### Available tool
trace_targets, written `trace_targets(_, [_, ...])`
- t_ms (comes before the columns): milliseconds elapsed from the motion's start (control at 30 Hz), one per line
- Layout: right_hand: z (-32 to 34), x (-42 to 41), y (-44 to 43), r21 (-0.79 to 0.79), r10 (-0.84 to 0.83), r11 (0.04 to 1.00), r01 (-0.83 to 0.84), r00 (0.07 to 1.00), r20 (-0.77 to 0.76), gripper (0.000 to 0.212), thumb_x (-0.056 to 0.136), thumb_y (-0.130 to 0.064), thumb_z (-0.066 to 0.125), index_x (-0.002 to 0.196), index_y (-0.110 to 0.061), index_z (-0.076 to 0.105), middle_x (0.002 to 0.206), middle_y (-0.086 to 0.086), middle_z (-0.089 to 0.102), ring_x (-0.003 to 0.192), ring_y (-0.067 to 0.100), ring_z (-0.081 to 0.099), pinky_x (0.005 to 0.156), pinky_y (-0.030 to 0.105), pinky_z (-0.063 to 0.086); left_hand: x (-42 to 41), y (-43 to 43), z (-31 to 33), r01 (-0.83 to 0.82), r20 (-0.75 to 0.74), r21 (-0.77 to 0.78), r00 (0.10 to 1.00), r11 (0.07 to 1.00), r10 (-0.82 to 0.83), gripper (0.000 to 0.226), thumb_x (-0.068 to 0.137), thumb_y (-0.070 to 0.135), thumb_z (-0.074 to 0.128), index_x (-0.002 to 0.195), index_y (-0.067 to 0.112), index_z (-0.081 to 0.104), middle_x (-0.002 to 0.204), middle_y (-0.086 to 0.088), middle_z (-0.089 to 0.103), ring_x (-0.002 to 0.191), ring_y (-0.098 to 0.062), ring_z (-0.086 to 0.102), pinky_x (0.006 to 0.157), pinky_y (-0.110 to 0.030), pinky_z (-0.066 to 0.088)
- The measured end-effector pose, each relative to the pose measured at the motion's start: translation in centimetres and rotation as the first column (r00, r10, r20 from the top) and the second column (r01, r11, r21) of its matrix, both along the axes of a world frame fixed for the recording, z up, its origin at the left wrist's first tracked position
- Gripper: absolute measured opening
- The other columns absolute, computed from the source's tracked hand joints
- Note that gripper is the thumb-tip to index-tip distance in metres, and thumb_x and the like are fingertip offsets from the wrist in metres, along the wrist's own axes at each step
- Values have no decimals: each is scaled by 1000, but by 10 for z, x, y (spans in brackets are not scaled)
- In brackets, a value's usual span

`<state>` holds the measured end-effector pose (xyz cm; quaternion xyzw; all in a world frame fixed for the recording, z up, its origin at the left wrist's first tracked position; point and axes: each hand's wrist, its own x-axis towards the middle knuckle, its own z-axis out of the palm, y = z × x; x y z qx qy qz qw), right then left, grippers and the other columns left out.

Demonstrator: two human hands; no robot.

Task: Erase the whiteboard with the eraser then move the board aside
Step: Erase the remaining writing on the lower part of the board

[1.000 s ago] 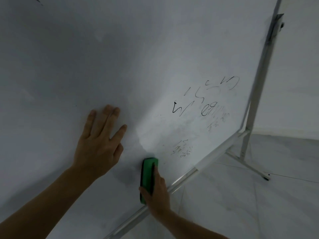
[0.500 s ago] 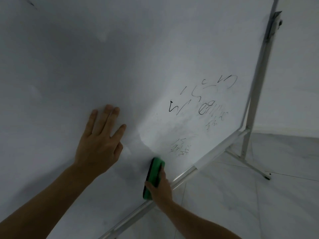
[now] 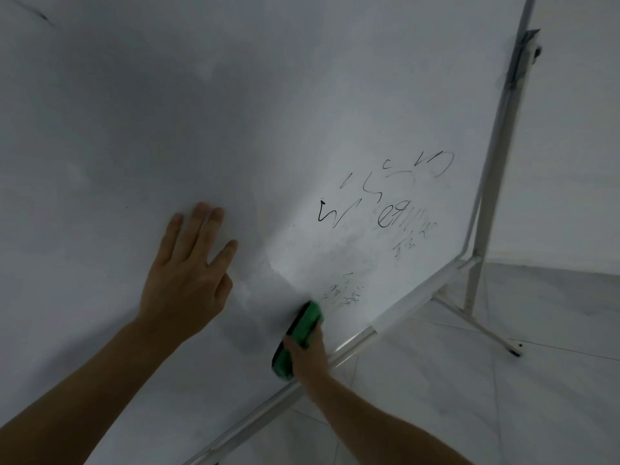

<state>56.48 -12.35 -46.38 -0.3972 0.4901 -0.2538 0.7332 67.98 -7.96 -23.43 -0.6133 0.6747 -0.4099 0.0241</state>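
Gripping a green eraser [image 3: 298,337], the right hand [image 3: 307,359] presses it to the whiteboard [image 3: 302,95] below black scribbles [image 3: 385,209]. The left hand [image 3: 188,280] lies flat, fingers straight.

My left hand [image 3: 184,287] and right hand [image 3: 307,360], pictured with both forearms [image 3: 84,394] bare from wrist to frame's edge.

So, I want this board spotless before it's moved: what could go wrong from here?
The right hand holds the green eraser low by the bottom rail, so the black marker writing up to its right may get missed or only smeared. The left hand presses flat on the whiteboard; on that thin-legged stand, a hard push might shift it.
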Motion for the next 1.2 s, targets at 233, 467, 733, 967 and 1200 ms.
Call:
trace_targets(233, [-2, -45, -105, 8, -315, 949, 315, 948, 43, 65, 81, -25, 73, 135, -15, 38, 118, 6, 57, 107, 28, 56, 95, 50, 49, 5, 1, 1, 1, 2, 3, 1000, 1000, -1, 45, 88, 22, 40, 116, 3, 70, 149, -27, 39, 142, -43, 30, 113, -60, 27])
trace_targets(467, [1, 3, -48, 2, -322, 947, 322, 946, 22, 71, 88, -27, 67, 146, -20, 28, 128, 8, 55, 110, 27, 55, 92, 36, 47, 7, -18, -8, 73, 50, 20, 996, 997, -74, 41, 85, 18, 48, 117, 3, 69, 149, -28, 39, 142, -44, 31, 114, -61, 25])
trace_targets(733, [-19, -15, -85, 128, -354, 930, 344, 934, 58, 58, 80, -31, 72, 129, -21, 44, 114, 6, 58, 102, 28, 57, 89, 53, 53, 16, -36, -8, 197, 115, 7, 974, 980, -196, 38, 83, 16, 54, 115, 5, 70, 146, -26, 44, 140, -43, 35, 114, -61, 25])
trace_targets(967, [1, 24, -64, -7, -521, 852, 524, 848, 95, 74, 87, -33, 65, 148, -31, 25, 127, -2, 55, 108, 22, 56, 96, 42, 49, 23, -46, -18, 283, 117, 12, 952, 959, -283, 33, 85, 15, 53, 110, 6, 72, 143, -25, 48, 138, -42, 39, 115, -61, 23])
trace_targets(1200, [-25, 41, -31, 266, -375, 901, 343, 924, 79, 64, 84, -33, 68, 140, -22, 38, 118, 4, 59, 104, 26, 58, 93, 50, 51, 34, -48, -19, 346, 158, 44, 924, 937, -348, 33, 87, 17, 53, 111, 6, 73, 144, -25, 47, 137, -41, 41, 116, -59, 21])
